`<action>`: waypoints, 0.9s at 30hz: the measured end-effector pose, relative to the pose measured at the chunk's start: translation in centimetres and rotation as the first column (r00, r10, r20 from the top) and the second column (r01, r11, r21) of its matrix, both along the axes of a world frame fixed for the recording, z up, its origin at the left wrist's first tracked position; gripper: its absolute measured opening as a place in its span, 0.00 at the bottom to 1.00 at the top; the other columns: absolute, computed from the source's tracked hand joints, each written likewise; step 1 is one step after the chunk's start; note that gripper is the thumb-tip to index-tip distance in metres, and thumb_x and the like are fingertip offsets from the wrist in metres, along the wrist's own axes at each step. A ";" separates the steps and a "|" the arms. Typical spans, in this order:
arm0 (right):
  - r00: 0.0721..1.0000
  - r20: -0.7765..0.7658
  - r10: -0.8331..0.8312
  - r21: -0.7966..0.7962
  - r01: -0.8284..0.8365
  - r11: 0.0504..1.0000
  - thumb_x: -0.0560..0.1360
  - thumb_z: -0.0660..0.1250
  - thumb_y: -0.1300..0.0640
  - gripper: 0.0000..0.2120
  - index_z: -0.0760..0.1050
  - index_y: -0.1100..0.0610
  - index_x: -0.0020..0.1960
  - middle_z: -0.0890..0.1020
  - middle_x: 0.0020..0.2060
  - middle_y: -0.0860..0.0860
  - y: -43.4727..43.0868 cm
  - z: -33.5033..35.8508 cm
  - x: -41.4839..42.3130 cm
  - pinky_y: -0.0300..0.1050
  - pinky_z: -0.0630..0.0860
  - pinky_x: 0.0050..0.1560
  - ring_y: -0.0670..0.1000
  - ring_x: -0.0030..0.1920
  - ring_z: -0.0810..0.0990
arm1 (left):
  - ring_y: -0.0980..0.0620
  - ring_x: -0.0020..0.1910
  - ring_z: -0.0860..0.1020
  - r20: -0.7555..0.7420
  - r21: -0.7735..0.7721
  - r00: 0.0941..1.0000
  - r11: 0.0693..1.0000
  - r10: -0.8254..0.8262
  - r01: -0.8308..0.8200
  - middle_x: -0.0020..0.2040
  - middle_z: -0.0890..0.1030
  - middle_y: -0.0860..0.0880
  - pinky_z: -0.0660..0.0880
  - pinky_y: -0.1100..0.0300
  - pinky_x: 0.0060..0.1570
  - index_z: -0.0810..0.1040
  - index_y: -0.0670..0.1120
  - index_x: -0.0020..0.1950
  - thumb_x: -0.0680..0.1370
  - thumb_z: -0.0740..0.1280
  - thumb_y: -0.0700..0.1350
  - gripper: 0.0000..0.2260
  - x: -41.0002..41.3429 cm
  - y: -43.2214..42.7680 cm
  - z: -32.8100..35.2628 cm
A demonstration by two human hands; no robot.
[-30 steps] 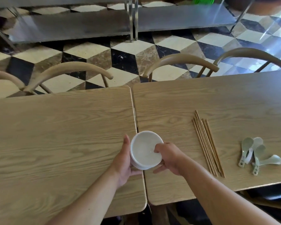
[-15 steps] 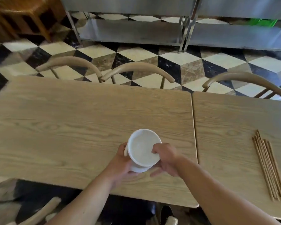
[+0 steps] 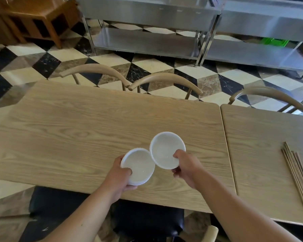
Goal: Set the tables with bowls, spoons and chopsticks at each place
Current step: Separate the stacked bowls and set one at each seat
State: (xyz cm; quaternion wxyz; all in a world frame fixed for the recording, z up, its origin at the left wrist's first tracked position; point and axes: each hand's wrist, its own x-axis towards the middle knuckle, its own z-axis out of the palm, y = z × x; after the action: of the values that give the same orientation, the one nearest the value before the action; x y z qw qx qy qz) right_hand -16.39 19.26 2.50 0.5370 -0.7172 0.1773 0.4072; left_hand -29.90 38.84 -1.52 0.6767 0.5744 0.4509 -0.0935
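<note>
Above the near half of the left table (image 3: 77, 123), the left hand (image 3: 120, 177) grips a white bowl (image 3: 138, 166) by its near rim, the thumb inside and the other fingers hidden under it; whether more bowls are stacked beneath this one cannot be told. Just to the right, with its rim overlapping the first one, a second white bowl (image 3: 164, 149) is pinched at its near right rim by the right hand (image 3: 185, 166), and it is tilted a little toward the person. Both bowls look small, round, shallow and plain, with a smooth, slightly shiny inside and nothing in them. They are probably light and stiff, maybe ceramic or melamine, so they may be slippery and may chip if they knock together or come down hard on the wood. The rim seems the good place to hold, thumb inside and fingers below. Far to the right of the bowls, on the neighbouring table (image 3: 262, 137), a bundle of wooden chopsticks (image 3: 297, 175) lies flat. No spoons are in view.
</note>
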 end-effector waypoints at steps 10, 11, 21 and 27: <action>0.997 0.069 -0.014 -0.183 0.027 0.983 0.77 0.61 0.68 0.23 0.71 0.56 0.72 0.82 0.56 0.61 -3.5 -8.9 0.5 0.46 0.82 0.34 0.55 0.34 0.84 | 0.39 0.60 0.83 0.000 -0.074 0.996 0.994 0.086 -0.085 0.66 0.76 0.45 0.87 0.41 0.48 0.70 0.56 0.73 0.82 0.61 0.32 0.25 -1.0 -0.4 -0.1; 0.998 0.066 -0.022 -0.165 0.033 0.986 0.78 0.60 0.68 0.23 0.71 0.56 0.72 0.81 0.56 0.61 -3.5 -9.5 0.5 0.47 0.82 0.34 0.55 0.34 0.83 | 0.39 0.60 0.83 0.005 -0.070 0.995 0.993 0.097 -0.097 0.66 0.76 0.44 0.86 0.40 0.49 0.71 0.56 0.73 0.82 0.61 0.32 0.25 -1.1 -0.6 -0.1; 0.999 0.043 0.013 -0.169 -0.005 0.986 0.80 0.62 0.65 0.21 0.71 0.56 0.73 0.81 0.55 0.58 -2.0 -12.8 0.5 0.60 0.89 0.46 0.55 0.35 0.85 | 0.40 0.60 0.82 -0.005 -0.041 0.990 0.989 0.143 -0.143 0.66 0.75 0.45 0.87 0.40 0.48 0.71 0.56 0.73 0.83 0.62 0.32 0.25 -1.0 -0.6 1.1; 0.946 0.224 0.237 -0.486 -0.102 0.868 0.81 0.70 0.46 0.29 0.68 0.56 0.77 0.82 0.62 0.56 -1.9 -10.1 0.1 0.51 0.81 0.44 0.60 0.52 0.86 | 0.41 0.60 0.82 -0.005 -0.017 0.992 0.992 0.126 -0.126 0.66 0.76 0.46 0.86 0.39 0.50 0.71 0.58 0.73 0.82 0.62 0.32 0.25 -1.1 1.7 1.8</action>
State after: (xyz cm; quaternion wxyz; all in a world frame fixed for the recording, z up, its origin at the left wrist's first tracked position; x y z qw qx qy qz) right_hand -16.31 17.39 -7.56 0.3291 -0.8879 0.1296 0.2942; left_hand -31.03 40.49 0.24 0.6854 0.5389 0.4866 -0.0556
